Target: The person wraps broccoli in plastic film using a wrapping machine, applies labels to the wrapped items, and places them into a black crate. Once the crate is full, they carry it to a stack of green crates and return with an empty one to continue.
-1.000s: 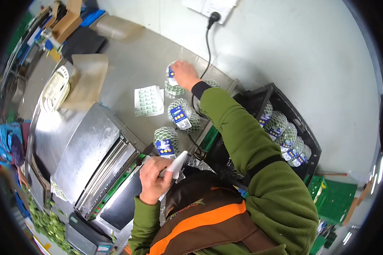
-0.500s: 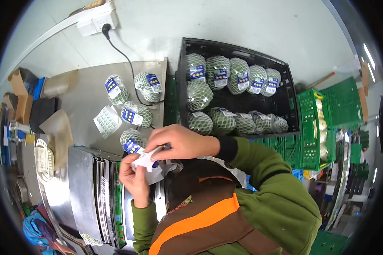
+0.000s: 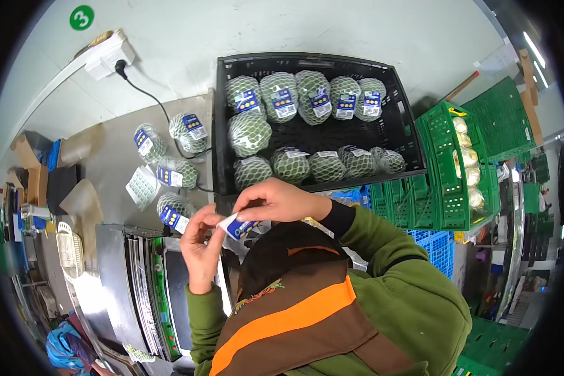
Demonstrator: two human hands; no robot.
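Observation:
My right hand (image 3: pixel 274 199) pinches a blue-and-white printed label (image 3: pixel 240 228) by its upper side. At the label's left corner, the thumb and fingertips of my left hand (image 3: pixel 202 247) are closed on its white edge. A labelled green item in white netting (image 3: pixel 173 212) lies just beyond my left hand on the metal table (image 3: pixel 113 141). Several similar netted items, such as a labelled netted item (image 3: pixel 188 133), rest farther back. A white sheet of printed labels (image 3: pixel 143 187) is beside them.
A black crate (image 3: pixel 319 61) holding two rows of netted green items stands at the back. Green crates (image 3: pixel 445 182) are stacked to the right. A black power cable (image 3: pixel 153 97) runs down from the wall socket across the table. Flat trays (image 3: pixel 122 282) stand on edge at left.
The label between my hands has turned from its white side to its blue printed side. The view has shifted, so the crate and table appear farther left.

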